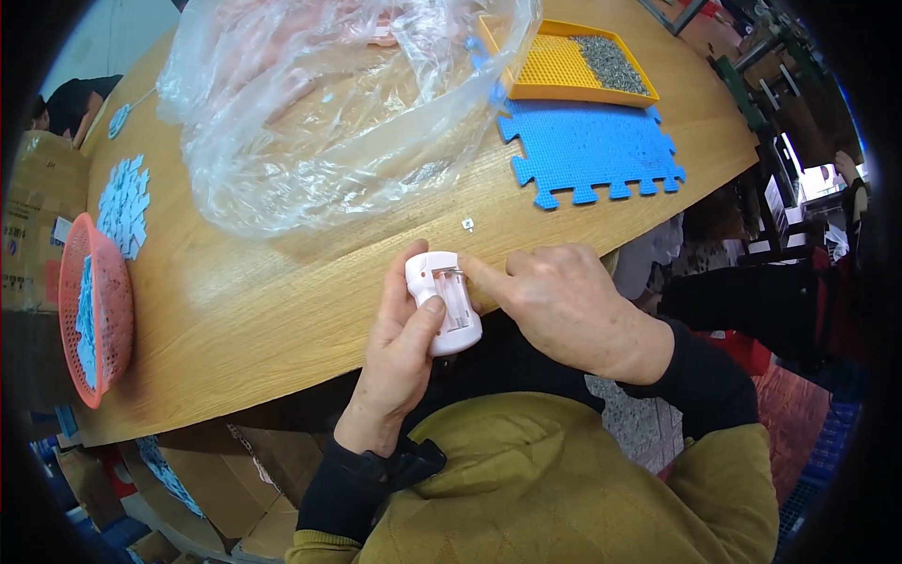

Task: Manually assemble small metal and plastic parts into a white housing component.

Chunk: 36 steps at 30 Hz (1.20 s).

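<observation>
My left hand (pixel 396 350) holds a small white and pale pink plastic casing (pixel 458 342) just off the table's near edge, its thumb lying across the side. An open battery compartment (pixel 453 298) faces up, with what look like metal contacts at its ends. My right hand (pixel 581 308) reaches in from the right. Its index fingertip presses at the top corner of the compartment, while the other fingers curl in. The right thumb is hidden, so anything pinched there cannot be made out. On the wood just beyond lies a tiny metallic piece (pixel 468 226).
A large clear plastic bag (pixel 310 179) with pinkish parts covers the table's far middle. Beyond to the right, a yellow tray (pixel 578 94) of small metal pieces sits by a blue foam mat (pixel 592 150). At left are a pink basket (pixel 115 320) and pale blue strips (pixel 124 207).
</observation>
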Motion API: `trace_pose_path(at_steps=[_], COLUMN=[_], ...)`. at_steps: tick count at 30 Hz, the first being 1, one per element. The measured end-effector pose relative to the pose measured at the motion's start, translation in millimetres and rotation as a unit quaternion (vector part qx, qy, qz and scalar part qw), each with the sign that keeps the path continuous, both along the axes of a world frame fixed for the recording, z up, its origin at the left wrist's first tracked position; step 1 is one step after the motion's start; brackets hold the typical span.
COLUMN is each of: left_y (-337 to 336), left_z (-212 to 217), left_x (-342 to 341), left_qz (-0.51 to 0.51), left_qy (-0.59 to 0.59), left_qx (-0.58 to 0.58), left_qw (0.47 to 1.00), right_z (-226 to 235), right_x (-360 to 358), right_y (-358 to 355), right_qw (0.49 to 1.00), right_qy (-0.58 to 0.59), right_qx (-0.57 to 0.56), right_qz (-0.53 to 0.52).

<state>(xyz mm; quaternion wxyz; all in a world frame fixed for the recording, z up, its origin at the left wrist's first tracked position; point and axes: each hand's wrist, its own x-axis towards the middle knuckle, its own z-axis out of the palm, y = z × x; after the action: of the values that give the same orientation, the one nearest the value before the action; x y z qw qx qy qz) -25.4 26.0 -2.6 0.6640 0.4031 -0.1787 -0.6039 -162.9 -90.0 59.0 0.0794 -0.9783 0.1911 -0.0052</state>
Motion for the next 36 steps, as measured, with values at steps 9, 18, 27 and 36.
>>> trace_pose_path(at_steps=[9,18,27,36], left_y=[-8.9,3.9,5.8,9.0], left_z=[2.2,9.7,11.2,10.8], left_x=[-1.9,3.4,-5.0,-12.7], left_qz=[-0.004,0.025,0.024,0.023], left_qy=[-0.072,0.055,-0.053,-0.119], left_qx=[0.008,-0.009,-0.078,-0.093], left_qw=[0.997,0.998,0.995,0.988], right_z=[18.7,39.7,-15.2,-36.9], right_x=[24.6,15.1,21.7,25.1], right_y=[-24.8,-28.3,-10.1,10.1], right_qw=[0.996,0.992,0.89,0.806], right_qy=[0.026,0.044,-0.263,-0.371], right_qx=[-0.024,0.113,0.361,0.443], right_qz=[0.079,0.025,-0.095,-0.132])
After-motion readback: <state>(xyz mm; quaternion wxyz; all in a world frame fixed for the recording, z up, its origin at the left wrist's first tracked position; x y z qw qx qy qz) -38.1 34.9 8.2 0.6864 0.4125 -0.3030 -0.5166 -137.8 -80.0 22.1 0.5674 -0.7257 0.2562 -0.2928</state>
